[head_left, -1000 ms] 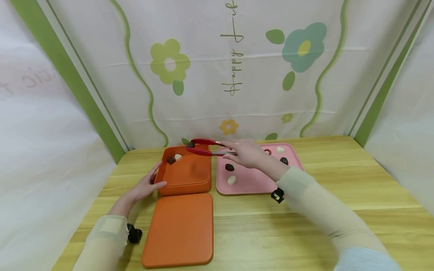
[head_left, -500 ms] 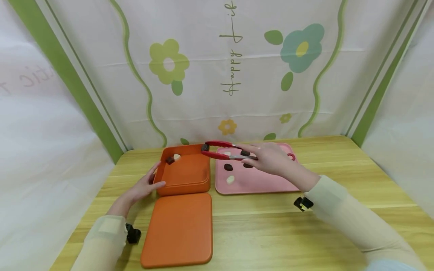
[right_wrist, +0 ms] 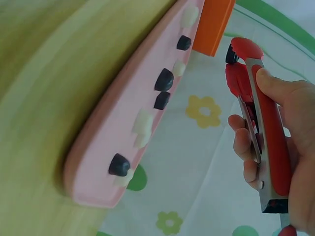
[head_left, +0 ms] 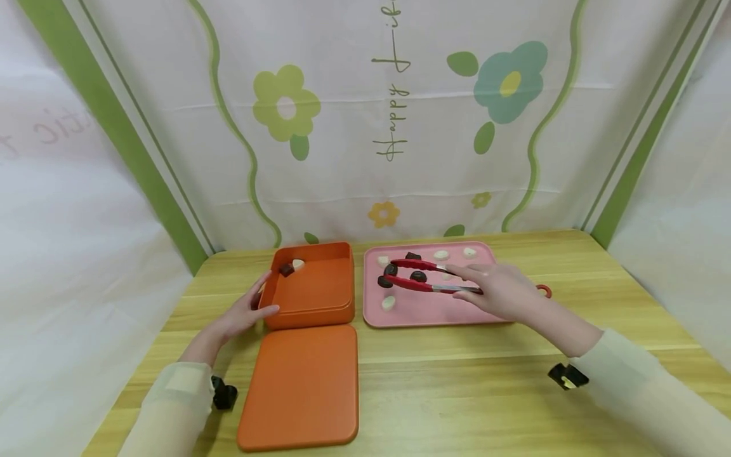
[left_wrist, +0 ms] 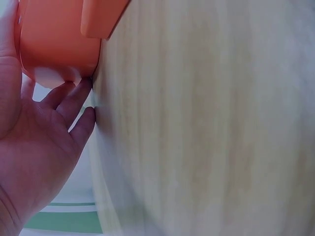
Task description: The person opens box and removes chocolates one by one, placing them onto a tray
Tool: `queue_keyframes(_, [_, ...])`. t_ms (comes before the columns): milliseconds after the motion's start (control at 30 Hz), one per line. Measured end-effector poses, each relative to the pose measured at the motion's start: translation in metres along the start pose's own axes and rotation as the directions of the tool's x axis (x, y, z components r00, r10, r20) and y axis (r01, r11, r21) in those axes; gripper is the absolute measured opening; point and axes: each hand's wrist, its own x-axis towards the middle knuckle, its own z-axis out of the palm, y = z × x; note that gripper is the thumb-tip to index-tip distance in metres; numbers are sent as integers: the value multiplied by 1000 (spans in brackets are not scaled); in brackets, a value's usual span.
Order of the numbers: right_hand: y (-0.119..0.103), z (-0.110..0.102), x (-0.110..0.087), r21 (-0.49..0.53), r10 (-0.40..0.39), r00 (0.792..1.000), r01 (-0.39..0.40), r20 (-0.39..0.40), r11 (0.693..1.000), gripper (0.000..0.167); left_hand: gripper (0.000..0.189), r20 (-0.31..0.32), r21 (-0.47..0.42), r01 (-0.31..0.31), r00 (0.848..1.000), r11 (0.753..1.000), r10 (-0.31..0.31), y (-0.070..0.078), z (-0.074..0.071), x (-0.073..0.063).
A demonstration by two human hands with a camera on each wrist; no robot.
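My right hand [head_left: 502, 291] grips red-tipped tongs [head_left: 419, 284] above the pink tray [head_left: 434, 315]. Between the tongs' tips is a dark chocolate [head_left: 391, 270], also visible as a dark piece [right_wrist: 231, 55] in the right wrist view. Dark and white chocolates lie spread on the tray, among them a white one [head_left: 388, 303] in front. At the left stands an orange box [head_left: 311, 319] with a brown chocolate [head_left: 287, 270] and a white chocolate [head_left: 298, 264] inside. My left hand [head_left: 242, 311] rests against the box's left side, its fingers touching the wall [left_wrist: 59, 44].
An orange lid [head_left: 299, 387] lies flat on the wooden table [head_left: 457, 393], in front of the box. A white curtain [head_left: 342, 190] with printed flowers hangs just behind the table. Each wrist wears a small black camera [head_left: 224, 393].
My right hand has drawn the tongs and the dark chocolate rightward, from over the orange box to low over the pink tray. The left hand stays against the box.
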Motion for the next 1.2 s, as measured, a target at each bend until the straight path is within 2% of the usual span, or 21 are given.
queue_keyframes(267, [9,2,-31,-1,26,1000,-26,-5,1000,55,86,7,-7,-1,1000,1000,1,0,0,0])
queue_keyframes(500, [14,1,-48,0,50,998,-50,35,999,51,85,9,-3,-23,1000,1000,23,-1,-1,0])
queue_keyframes(900, [16,8,-53,-48,73,993,-68,92,997,51,85,11,-16,-15,1000,1000,15,-2,1,-1])
queue_keyframes(1200, [18,14,-52,-45,85,989,-81,121,996,52,85,8,-15,-17,1000,1000,18,2,1,-3])
